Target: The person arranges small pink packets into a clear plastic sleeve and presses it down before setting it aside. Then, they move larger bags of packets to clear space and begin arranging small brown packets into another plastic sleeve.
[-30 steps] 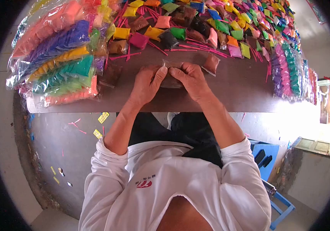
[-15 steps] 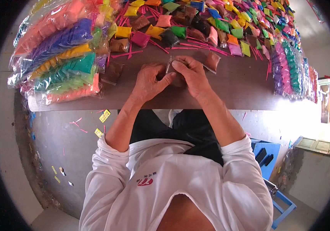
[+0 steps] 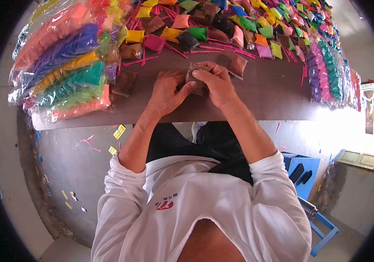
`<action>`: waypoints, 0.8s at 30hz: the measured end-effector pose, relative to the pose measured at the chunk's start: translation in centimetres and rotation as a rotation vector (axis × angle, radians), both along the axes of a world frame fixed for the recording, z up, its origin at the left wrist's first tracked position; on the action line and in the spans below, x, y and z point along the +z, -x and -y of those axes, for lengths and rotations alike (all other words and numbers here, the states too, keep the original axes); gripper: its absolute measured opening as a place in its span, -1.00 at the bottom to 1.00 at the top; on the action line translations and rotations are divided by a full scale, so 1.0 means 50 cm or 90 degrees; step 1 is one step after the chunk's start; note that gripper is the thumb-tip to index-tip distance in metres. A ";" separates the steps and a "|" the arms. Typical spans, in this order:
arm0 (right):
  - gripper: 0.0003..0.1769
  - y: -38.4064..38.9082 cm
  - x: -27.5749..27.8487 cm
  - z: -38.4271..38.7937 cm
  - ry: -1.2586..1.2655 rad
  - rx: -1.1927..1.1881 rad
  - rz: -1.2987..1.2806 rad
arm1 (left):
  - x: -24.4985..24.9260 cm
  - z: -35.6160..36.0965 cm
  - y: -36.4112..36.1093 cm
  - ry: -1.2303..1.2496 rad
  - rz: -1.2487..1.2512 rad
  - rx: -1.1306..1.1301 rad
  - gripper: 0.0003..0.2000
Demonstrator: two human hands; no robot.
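A small clear packet of brown clay-like stuff (image 3: 191, 77) is between my two hands, just above the dark tabletop. My right hand (image 3: 216, 85) pinches it, with the thumb lying across its face. On the other side, my left hand (image 3: 169, 92) is curled round the packet's lower left edge, its thumb against it; the fingertips are partly hidden. A brown packet (image 3: 125, 83) lies to the left of my left hand. Beyond my right hand rests another reddish-brown packet (image 3: 238, 65).
Clear bags of coloured packets (image 3: 71, 65) are stacked at the left of the table (image 3: 256, 102), with more bags (image 3: 326, 74) at the right. Across the back spreads a heap of loose packets (image 3: 222, 26) with pink sticks (image 3: 226, 50). A blue stool (image 3: 304, 174) stands below right.
The brown packet has turned from nearly edge-on so that its flat face now shows. My right thumb has shifted onto that face. My left hand has barely moved.
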State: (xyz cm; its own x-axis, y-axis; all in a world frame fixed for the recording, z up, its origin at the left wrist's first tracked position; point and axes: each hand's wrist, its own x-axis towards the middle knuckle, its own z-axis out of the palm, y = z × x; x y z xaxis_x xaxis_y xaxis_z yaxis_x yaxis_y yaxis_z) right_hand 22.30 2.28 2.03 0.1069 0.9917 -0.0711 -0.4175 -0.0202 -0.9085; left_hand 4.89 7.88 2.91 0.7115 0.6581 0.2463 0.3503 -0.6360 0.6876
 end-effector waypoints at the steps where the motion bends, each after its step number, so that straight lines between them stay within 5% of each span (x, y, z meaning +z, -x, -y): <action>1: -0.78 0.001 0.000 0.001 -0.007 -0.002 0.003 | -0.001 0.000 -0.001 -0.017 0.022 0.004 -0.54; 11: -0.75 -0.010 0.000 0.014 0.002 -0.006 0.281 | -0.013 0.004 -0.003 0.015 0.104 0.061 -0.69; 17: -0.68 -0.010 0.105 -0.054 -0.119 -0.269 0.424 | -0.032 -0.002 -0.004 -0.046 0.109 -0.003 -0.74; 21: -0.60 0.050 0.117 -0.105 -0.090 -0.103 0.572 | -0.046 -0.004 -0.017 -0.173 0.124 -0.017 -0.84; 24: -0.56 0.113 0.082 -0.136 -0.092 0.006 0.649 | -0.054 0.021 -0.021 -0.121 0.153 0.055 -0.83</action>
